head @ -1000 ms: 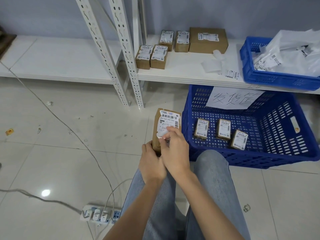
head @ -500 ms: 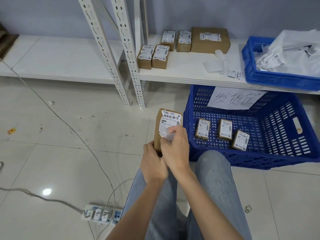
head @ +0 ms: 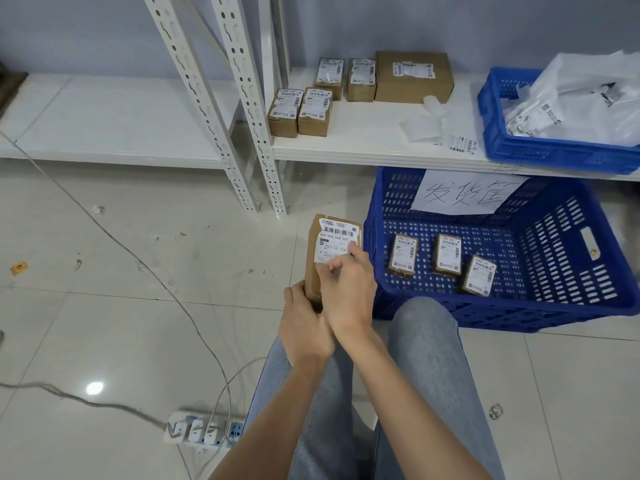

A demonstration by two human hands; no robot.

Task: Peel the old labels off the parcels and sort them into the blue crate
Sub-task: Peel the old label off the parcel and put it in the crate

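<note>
A brown cardboard parcel (head: 317, 271) stands upright over my knees, its white label (head: 337, 242) facing me. My left hand (head: 303, 329) grips the parcel's lower end. My right hand (head: 349, 289) pinches the label's lower edge, which is lifted off the cardboard. To the right on the floor sits the big blue crate (head: 585, 271) with a handwritten paper sign; three small labelled parcels (head: 446, 251) lie in it.
Several labelled boxes (head: 301, 112) and a larger box (head: 414, 76) stand on the low white shelf (head: 374, 147), beside loose peeled labels (head: 424, 128). A smaller blue crate (head: 519, 147) holds white bags. Shelf posts (head: 249, 109), a cable and a power strip (head: 199, 431) lie left.
My right hand has peeled the label's lower edge a little further up the parcel. The parcel and my left hand have stayed put.
</note>
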